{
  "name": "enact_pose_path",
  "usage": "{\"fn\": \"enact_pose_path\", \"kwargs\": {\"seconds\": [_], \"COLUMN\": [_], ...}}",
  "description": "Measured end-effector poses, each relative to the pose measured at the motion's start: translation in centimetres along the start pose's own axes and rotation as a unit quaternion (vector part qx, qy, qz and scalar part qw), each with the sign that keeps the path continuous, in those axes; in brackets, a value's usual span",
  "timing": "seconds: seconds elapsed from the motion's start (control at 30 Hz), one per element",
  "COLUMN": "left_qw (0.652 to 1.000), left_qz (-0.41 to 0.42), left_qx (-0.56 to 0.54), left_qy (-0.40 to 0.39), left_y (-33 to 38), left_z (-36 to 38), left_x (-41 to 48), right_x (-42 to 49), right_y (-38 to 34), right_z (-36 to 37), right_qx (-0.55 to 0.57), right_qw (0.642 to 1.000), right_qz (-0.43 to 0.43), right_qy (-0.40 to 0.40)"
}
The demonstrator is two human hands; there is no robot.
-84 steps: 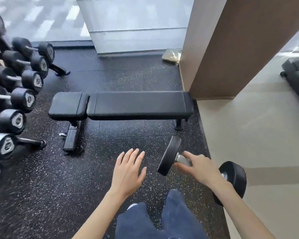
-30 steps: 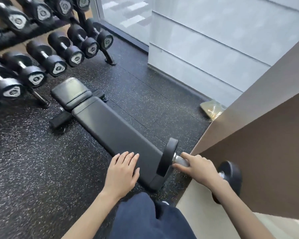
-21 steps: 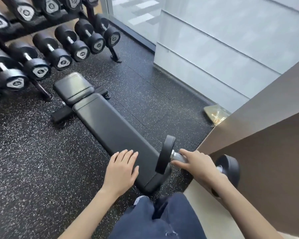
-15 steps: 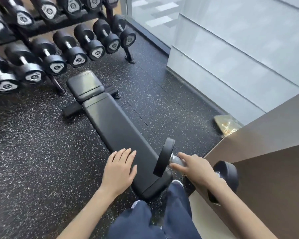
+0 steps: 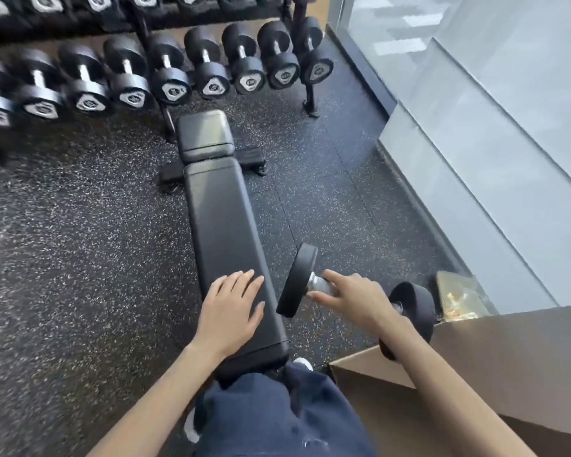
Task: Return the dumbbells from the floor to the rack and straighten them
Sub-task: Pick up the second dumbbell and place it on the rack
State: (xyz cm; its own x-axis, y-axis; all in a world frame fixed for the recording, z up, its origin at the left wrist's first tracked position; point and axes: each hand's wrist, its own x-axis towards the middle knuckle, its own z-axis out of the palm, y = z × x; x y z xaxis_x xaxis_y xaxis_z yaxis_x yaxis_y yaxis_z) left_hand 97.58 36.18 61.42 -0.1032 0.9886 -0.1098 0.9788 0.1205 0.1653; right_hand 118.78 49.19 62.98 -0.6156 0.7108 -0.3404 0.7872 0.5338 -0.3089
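Head view: grips the dumbbell (image 5: 298, 281) by its handle (image 5: 319, 285) in the right hand (image 5: 356, 300), clear of the floor (image 5: 80, 258), just right of the bench (image 5: 221, 209), left hand (image 5: 231, 311) flat and straight-fingered over the bench's near end, facing the rack (image 5: 310, 100).

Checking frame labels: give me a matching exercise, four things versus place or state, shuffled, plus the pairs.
1 right hand
2 left hand
3 bench
4 rack

a fingers straight, holding nothing
b loaded with dumbbells, far end of view
c grips the held dumbbell by its handle
d on the floor, in front of the rack

Pairs: 1-c, 2-a, 3-d, 4-b
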Motion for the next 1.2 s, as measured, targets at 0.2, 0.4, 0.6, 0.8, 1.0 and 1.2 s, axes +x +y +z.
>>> {"fn": "enact_pose_path", "kwargs": {"seconds": [0.2,0.4,0.6,0.8,1.0,1.2], "left_qw": [0.999,0.999,0.998,0.998,0.996,0.993], "left_qz": [-0.034,-0.039,-0.041,-0.002,0.039,0.076], "left_qx": [-0.001,-0.007,0.001,-0.004,0.000,0.002], "left_qy": [-0.002,0.022,0.044,0.056,0.075,0.087], "left_y": [3.8,5.2,4.7,4.8,3.6,0.9], "left_z": [0.5,-0.1,-0.9,-1.2,-0.9,-3.5], "left_x": [0.7,2.9,5.3,10.4,18.2,28.6], "right_x": [1.0,1.7,2.8,5.7,10.1,17.5], "right_y": [3.9,5.3,6.0,8.4,11.6,13.8], "right_z": [-1.8,-1.9,-3.0,-5.6,-8.2,-13.0], "right_qx": [-0.028,0.004,0.069,0.100,0.141,0.119], "right_qw": [0.999,1.000,0.997,0.991,0.981,0.980], "right_qz": [-0.013,0.017,0.040,0.081,0.117,0.139], "right_qy": [-0.008,-0.001,0.008,0.040,0.063,0.076]}}
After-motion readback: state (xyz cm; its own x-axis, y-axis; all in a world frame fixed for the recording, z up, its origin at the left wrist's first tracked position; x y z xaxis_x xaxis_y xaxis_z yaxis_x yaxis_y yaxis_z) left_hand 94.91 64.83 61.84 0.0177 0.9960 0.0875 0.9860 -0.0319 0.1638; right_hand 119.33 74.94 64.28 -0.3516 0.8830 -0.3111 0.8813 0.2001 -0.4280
